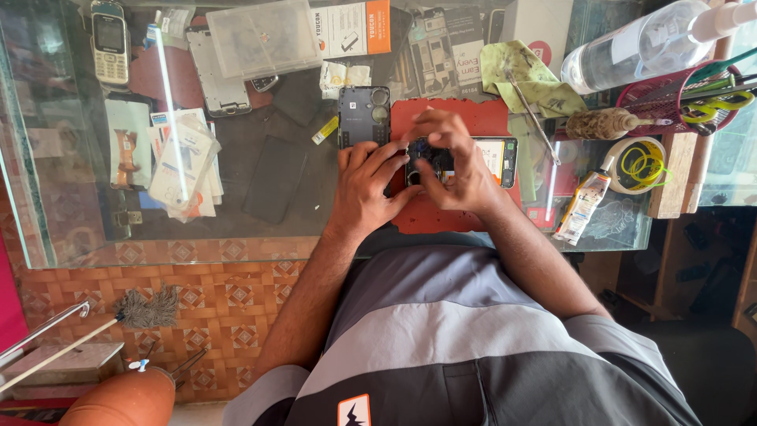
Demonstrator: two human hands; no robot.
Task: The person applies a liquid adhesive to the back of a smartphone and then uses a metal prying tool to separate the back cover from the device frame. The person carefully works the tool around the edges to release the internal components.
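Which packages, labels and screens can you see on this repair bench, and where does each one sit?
White box with orange end: back edge, flat.
Keypad phone: far left corner, pale, small grey screen.
Opened phone: on red mat, under both hands, yellow label inside.
Glue tube: right of mat, white and orange.
Packets: left, white, stacked.

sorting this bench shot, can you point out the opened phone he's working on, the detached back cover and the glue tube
opened phone (498, 151), head view, on its exposed right end beside the right hand
back cover (356, 117), head view, on its dark middle panel
glue tube (582, 203), head view, on the tube's body
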